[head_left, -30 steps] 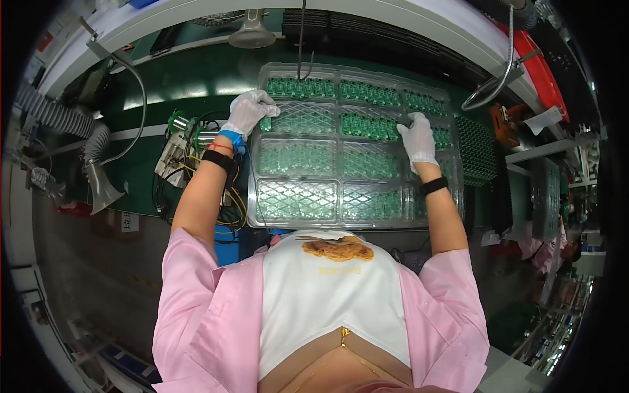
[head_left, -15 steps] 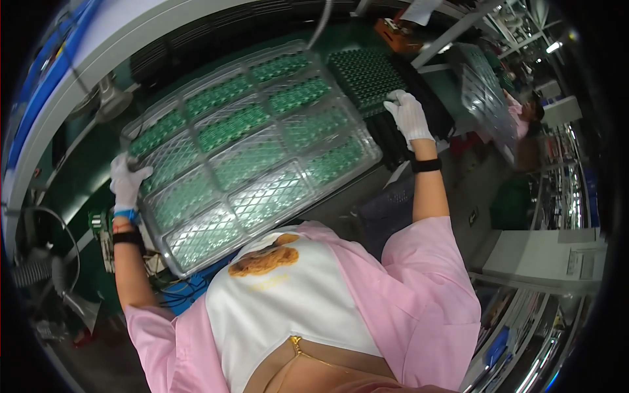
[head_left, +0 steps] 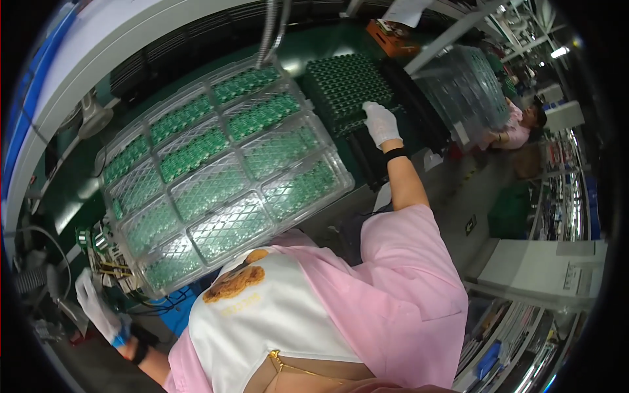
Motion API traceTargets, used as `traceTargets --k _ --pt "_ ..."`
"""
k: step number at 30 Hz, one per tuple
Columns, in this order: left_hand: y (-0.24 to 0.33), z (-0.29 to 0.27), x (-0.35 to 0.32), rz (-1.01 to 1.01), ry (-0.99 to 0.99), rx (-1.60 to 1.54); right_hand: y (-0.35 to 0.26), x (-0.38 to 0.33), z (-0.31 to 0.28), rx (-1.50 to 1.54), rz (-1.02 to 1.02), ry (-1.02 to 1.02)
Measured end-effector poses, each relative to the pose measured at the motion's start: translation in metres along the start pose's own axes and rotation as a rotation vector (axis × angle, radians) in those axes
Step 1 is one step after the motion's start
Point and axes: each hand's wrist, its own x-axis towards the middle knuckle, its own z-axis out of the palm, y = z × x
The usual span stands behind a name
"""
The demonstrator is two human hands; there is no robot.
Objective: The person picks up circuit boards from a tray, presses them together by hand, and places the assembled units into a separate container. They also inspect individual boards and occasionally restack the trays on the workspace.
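Note:
A large clear plastic tray (head_left: 190,229) lies at an angle in front of me, its compartments filled with rows of small green parts. My left hand (head_left: 101,308), in a white glove, is off the tray at the lower left, with its fingers stretched out and nothing in them. At the right, my white-gloved right hand (head_left: 381,124) is at the near right edge of a green panel (head_left: 344,88) with rows of small pieces or holes. Its fingers are curled together there; what they hold, if anything, is hidden.
Black trays (head_left: 419,105) lie right of the green panel. An orange bin (head_left: 390,39) stands behind it. Left of the clear tray are circuit boards and cables (head_left: 108,255). Farther right, a co-worker in pink (head_left: 517,128) is beside a stack of clear trays (head_left: 465,85).
My left hand has let go of the clear tray's left edge and moved down and left. The whole view has shifted slightly. My right hand stays near the green panel.

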Motion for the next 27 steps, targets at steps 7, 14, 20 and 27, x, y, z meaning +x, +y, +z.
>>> traceTargets --k 7,14,20,27 --pt "0.019 0.029 -0.036 -0.119 -0.083 -0.162 0.029 -0.014 -0.008 -0.326 -0.083 -0.035" --pt "0.076 0.054 -0.039 0.023 -0.198 -0.194 -0.086 -0.088 -0.199 0.187 -0.098 0.551" --pt "0.104 0.093 -0.035 -0.064 -0.775 -0.713 -0.228 -0.132 -0.204 1.018 0.053 0.311" --pt "0.089 0.104 -0.04 0.122 -0.771 -0.672 -0.356 -0.133 -0.124 0.69 -0.915 0.327"
